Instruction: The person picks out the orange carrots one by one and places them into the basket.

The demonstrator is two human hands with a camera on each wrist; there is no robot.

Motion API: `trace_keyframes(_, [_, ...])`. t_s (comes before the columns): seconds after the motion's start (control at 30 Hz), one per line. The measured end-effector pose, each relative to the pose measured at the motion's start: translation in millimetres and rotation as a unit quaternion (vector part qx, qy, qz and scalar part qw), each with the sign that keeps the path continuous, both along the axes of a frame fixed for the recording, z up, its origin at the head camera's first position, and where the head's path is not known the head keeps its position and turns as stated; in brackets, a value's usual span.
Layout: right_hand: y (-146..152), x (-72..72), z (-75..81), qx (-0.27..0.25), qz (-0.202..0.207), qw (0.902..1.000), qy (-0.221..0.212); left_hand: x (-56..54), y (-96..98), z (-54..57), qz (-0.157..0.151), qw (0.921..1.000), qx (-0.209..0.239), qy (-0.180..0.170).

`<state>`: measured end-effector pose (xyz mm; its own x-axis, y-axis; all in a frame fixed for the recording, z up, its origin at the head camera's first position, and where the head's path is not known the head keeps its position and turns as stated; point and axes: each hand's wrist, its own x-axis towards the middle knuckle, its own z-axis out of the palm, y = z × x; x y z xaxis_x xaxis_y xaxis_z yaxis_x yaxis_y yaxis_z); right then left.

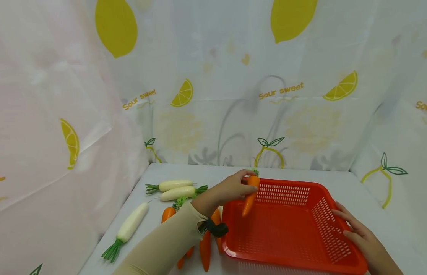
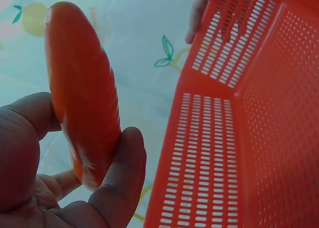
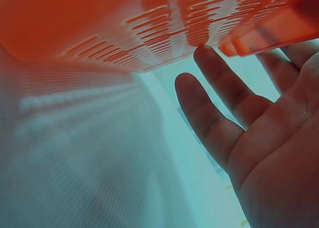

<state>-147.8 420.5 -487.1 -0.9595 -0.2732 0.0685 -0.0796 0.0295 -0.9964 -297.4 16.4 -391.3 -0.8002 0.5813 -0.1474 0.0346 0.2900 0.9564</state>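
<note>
My left hand (image 1: 234, 188) pinches an orange carrot (image 1: 250, 198) near its leafy top, tip pointing down, over the left end of a red plastic basket (image 1: 289, 263). In the left wrist view, thumb and fingers lie on both sides of the carrot (image 2: 82, 83), beside the basket's slotted wall (image 2: 199, 158). My right hand (image 1: 366, 238) holds the basket's right rim. In the right wrist view, some fingers (image 3: 204, 113) extend below the rim, while others pass behind it. No vegetables show on the visible basket floor.
Several carrots (image 1: 205, 252) lie left of the basket, partly hidden by my left sleeve (image 1: 165, 240). Two white radishes (image 1: 179, 193) lie behind them, and another white radish (image 1: 130, 225) lies farther left. Lemon-print cloth (image 1: 213, 126) walls in the white table (image 1: 151, 172).
</note>
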Motion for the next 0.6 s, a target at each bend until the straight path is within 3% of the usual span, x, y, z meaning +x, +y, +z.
trace_keyframes(0.2, [0.8,-1.2,-2.2,-0.003,0.009,0.9998,0.017,-1.1,16.4,-0.7,-0.001,0.9999,-0.011,0.001])
trace_keyframes(0.6, [1.2,0.0,-0.4,-0.005,0.005,1.0,0.007,0.2,48.3,0.3,-0.006,0.9997,-0.021,-0.015])
